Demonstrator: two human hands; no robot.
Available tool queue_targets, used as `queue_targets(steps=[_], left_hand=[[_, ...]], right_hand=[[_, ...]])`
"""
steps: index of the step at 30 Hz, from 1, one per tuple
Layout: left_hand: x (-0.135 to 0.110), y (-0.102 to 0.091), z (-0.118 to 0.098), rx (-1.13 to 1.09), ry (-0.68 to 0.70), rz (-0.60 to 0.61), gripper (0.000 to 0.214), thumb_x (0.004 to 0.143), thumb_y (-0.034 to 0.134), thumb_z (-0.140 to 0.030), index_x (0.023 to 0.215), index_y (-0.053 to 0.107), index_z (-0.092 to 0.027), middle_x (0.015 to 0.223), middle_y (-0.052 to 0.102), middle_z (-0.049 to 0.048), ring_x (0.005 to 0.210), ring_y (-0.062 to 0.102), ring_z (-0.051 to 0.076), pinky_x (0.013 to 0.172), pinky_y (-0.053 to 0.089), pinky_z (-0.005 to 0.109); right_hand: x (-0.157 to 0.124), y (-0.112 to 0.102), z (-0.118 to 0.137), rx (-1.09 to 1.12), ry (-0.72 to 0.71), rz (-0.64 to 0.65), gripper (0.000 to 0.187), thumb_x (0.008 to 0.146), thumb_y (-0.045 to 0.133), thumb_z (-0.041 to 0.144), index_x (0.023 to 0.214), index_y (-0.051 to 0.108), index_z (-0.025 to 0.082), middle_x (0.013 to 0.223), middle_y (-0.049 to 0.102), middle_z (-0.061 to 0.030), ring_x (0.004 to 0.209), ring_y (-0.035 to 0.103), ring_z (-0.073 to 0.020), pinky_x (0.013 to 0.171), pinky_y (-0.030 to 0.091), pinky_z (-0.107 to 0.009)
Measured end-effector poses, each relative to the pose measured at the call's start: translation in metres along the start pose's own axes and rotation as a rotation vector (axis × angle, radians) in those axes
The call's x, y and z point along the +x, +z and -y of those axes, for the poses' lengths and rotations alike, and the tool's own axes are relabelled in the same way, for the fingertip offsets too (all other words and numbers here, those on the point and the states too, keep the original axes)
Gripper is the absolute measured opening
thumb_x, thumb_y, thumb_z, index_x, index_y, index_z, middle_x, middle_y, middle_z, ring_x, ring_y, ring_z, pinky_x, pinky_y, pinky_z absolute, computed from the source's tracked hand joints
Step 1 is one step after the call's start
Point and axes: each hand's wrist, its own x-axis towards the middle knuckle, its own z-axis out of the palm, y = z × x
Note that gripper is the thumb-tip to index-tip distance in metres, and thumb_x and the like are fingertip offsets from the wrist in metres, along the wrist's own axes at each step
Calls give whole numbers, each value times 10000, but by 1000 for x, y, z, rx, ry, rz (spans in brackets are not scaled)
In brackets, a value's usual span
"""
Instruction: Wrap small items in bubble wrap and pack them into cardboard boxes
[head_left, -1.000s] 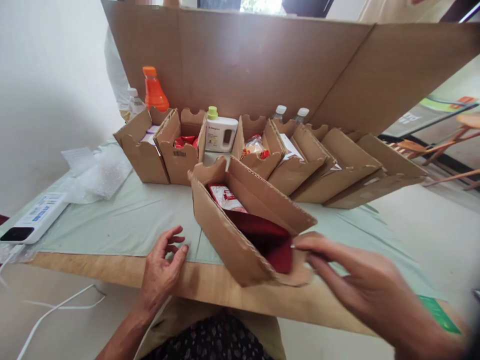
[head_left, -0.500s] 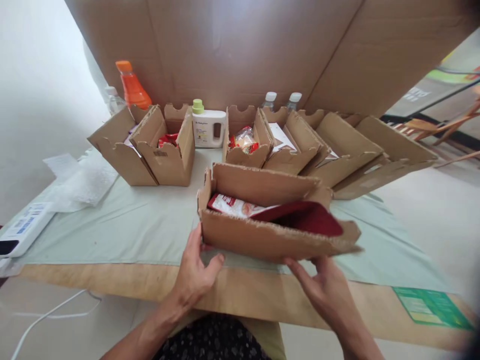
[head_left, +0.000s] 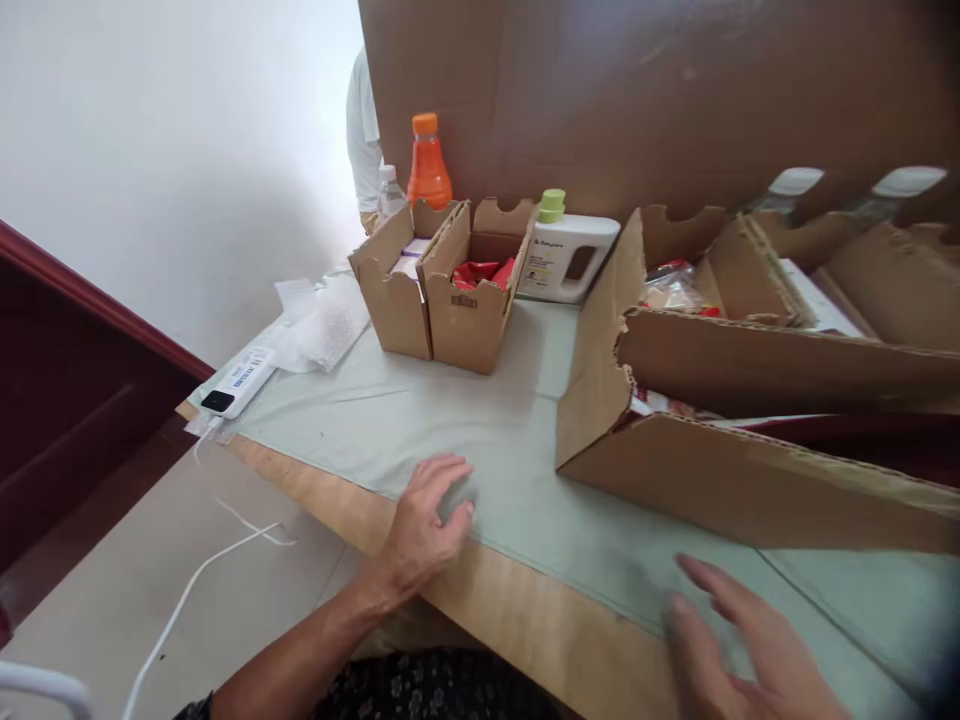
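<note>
My left hand [head_left: 431, 515] hovers over the table's front edge, fingers curved and apart from the thumb, with nothing in it. Low on the right, my right hand [head_left: 739, 640] is blurred, thumb and fingers spread, holding nothing. Above it on the cloth lies the long open cardboard box [head_left: 765, 480], apart from both hands. A dark red package [head_left: 885, 440] and a white-and-red printed packet [head_left: 667, 403] lie inside, partly hidden by the box walls.
Two cardboard bins stand left of centre, one with red packets [head_left: 482, 274]. Beside them is a white jug with a green cap [head_left: 568, 255]. More bins stand at right. An orange bottle [head_left: 429, 170], bubble wrap [head_left: 326, 325] and a white device [head_left: 238, 385] are leftward. A person [head_left: 363, 140] shows behind.
Both hands have let go of the long cardboard box and drawn away from it. My view has swung to the left, so the box appears farther right.
</note>
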Motion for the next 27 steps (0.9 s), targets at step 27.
queue_targets(steps=[27], left_hand=[[-8,-1,23,-277,126,-115,347,813,569,-68,1091,714,-217,1132,748,112,1105,674,296,989,559,492]], right_hand=[[115,101,194,414,-346,283,387,995,573,313,1378,625,297,1406,677,-82,1294,650,-262,1076,555,-454]])
